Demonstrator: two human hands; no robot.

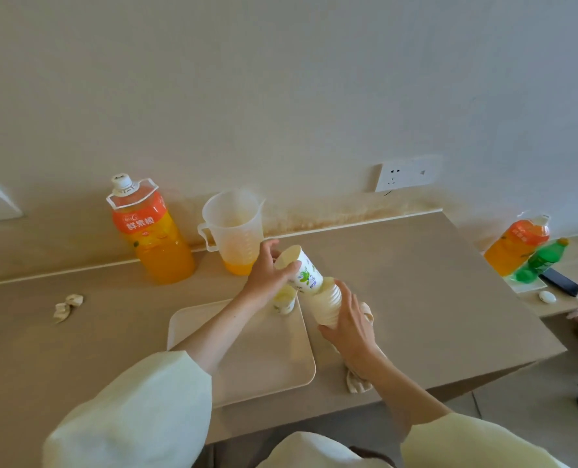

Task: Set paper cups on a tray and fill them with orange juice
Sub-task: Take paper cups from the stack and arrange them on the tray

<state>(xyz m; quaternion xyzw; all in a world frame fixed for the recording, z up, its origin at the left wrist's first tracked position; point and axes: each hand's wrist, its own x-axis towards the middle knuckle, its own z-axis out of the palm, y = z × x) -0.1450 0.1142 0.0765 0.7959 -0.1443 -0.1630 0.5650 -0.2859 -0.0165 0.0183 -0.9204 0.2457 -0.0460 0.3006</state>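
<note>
A beige table [416, 265] stands against a cream wall with a white wall socket [406, 173] just above its back edge. At the back of the table are an upright orange juice bottle [152, 238] and, beside it, a clear measuring jug [233, 228] with a little juice in the bottom. A pale tray [247, 366] lies near the front edge, and a single cup [284, 300] stands upright at its far right corner. Both forearms reach forward out of pale sleeves. The left hand [267, 275] is curled round a printed paper cup [306, 270], thumb on the near side and fingers on the far side. The right hand [348, 319] wraps its fingers round a stack of cups [328, 304], just right of the tray and held above the table. The printed cup sits with its base in the mouth of the stack. Cup and stack share one tilted axis, with open mouths pointing up and to the left towards the jug. A crumpled tissue [68, 305] lies far left, and a cloth [358, 380] lies under the right wrist.
</note>
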